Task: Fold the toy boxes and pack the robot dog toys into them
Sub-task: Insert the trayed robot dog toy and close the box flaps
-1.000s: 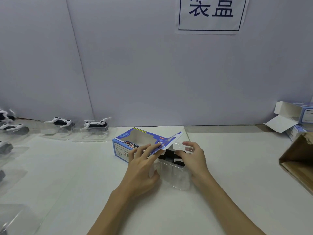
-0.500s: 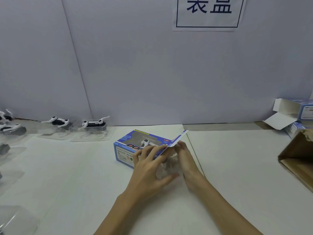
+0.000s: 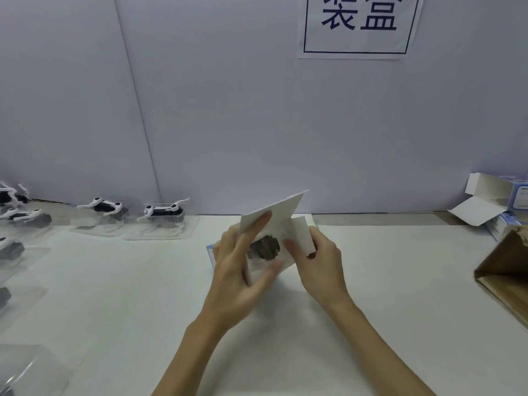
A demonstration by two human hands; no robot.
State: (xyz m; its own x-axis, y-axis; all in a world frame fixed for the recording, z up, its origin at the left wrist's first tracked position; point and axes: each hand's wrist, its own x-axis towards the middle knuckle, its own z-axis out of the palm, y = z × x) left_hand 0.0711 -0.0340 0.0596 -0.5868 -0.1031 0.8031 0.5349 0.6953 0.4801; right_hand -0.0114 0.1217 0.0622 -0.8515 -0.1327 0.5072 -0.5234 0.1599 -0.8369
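Near the camera, both hands work on one box, held just above the white desk. The left hand grips the box, fingers on the lifted large flap and thumb under the open end. The right hand pinches the small side flap. Inside the open end a dark toy in clear plastic is visible, blurred. So, I judge, this toy is already inside and the flaps are left to close. The cardboard is thin, white inside, blue outside. Further away on the left, more dogs in shiny clear trays wait. At far right lie open boxes and a brown carton.
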